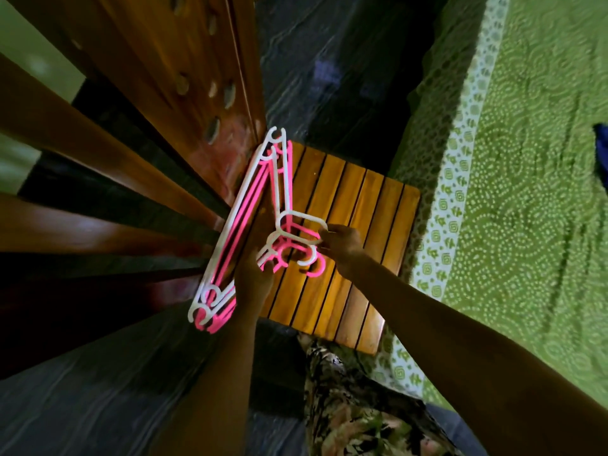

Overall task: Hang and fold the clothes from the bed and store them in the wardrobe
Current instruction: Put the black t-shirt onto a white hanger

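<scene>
A bundle of several pink and white plastic hangers (243, 225) hangs in front of me, over the left edge of a wooden slatted stool (355, 225). My left hand (255, 278) grips the bundle near its necks from below. My right hand (342, 248) pinches the hook of a white hanger (302, 222) at the top of the bundle. The wooden wardrobe (184, 93) stands on the left with its doors open. The bed with a green patterned sheet (526, 209) fills the right side, and a dark blue garment (602, 159) shows at its right edge.
The dark tiled floor (329, 77) runs between wardrobe and bed. The stool stands tight against the bed's side. My patterned clothing (345, 406) shows at the bottom. The wardrobe's dark shelves (82, 225) fan out on the left.
</scene>
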{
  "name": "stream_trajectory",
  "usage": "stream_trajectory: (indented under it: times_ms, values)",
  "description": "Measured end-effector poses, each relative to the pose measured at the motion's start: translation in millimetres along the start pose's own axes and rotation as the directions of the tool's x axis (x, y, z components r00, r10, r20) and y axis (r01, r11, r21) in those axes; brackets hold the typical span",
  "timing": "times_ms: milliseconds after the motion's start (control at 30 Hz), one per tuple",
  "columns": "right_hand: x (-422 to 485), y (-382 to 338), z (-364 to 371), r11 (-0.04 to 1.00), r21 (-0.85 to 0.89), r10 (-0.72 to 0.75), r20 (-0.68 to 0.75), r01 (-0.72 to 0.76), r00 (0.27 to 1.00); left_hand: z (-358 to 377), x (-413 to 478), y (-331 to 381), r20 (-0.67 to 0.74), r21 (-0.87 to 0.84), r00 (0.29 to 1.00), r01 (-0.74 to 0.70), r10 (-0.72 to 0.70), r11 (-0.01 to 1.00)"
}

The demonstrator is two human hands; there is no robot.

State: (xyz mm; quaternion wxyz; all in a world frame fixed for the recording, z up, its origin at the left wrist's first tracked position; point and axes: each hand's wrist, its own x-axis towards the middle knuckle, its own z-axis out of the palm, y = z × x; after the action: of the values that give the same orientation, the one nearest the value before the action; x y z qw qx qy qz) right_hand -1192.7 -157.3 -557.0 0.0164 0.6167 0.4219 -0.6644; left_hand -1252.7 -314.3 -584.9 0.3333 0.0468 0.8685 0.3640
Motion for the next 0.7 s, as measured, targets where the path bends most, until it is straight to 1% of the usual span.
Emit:
stream_trajectory:
  times_ms: [67,133,200,233,300,400,467,500,533,567,633,700]
  values:
    - [-11,-10,1,0.991,0.130,-0.049,0.070,0.040,0.996,-4,-2,4,-0.011,-0.022,1.000,-0.015,0.014,1.000]
    - [-24,-19,0,0.978,0.193,-0.118,0.165,0.086,0.979,-12,-5,15,-0.096,-0.018,0.995,-0.026,0.024,0.999]
    - [-35,-28,-3,0.966,0.221,-0.180,0.212,0.132,0.961,-20,-9,25,-0.216,-0.027,0.973,-0.092,0.084,0.995]
    - [-42,-32,-5,0.960,0.234,-0.205,0.227,0.151,0.952,-24,-12,32,-0.276,-0.026,0.952,-0.148,0.135,0.989]
    - [-52,-42,-12,0.944,0.259,-0.272,0.256,0.205,0.928,-29,-18,46,-0.350,-0.057,0.915,-0.232,0.198,0.971]
    - [-72,-60,-30,0.906,0.325,-0.360,0.261,0.270,0.896,-35,-33,82,-0.380,-0.126,0.897,-0.293,0.226,0.948]
    - [-83,-71,-43,0.892,0.321,-0.390,0.190,0.318,0.901,-36,-45,108,-0.420,-0.105,0.857,-0.371,0.297,0.923]
    - [-87,-76,-53,0.887,0.261,-0.423,0.131,0.380,0.897,-35,-53,122,-0.436,-0.089,0.835,-0.412,0.336,0.907]
    - [-92,-80,-65,0.871,0.146,-0.483,0.070,0.470,0.873,-34,-62,135,-0.444,-0.070,0.811,-0.456,0.381,0.887]
    - [-99,-85,-81,0.832,-0.003,-0.555,0.013,0.555,0.831,-31,-72,148,-0.434,-0.049,0.793,-0.496,0.428,0.867]
    - [-113,-92,-111,0.679,-0.315,-0.708,-0.042,0.664,0.705,-23,-94,175,-0.402,-0.005,0.745,-0.583,0.532,0.812]
    - [-135,-97,-151,0.481,-0.505,-0.852,-0.075,0.717,0.518,-6,-124,202,-0.352,0.052,0.661,-0.693,0.662,0.719]
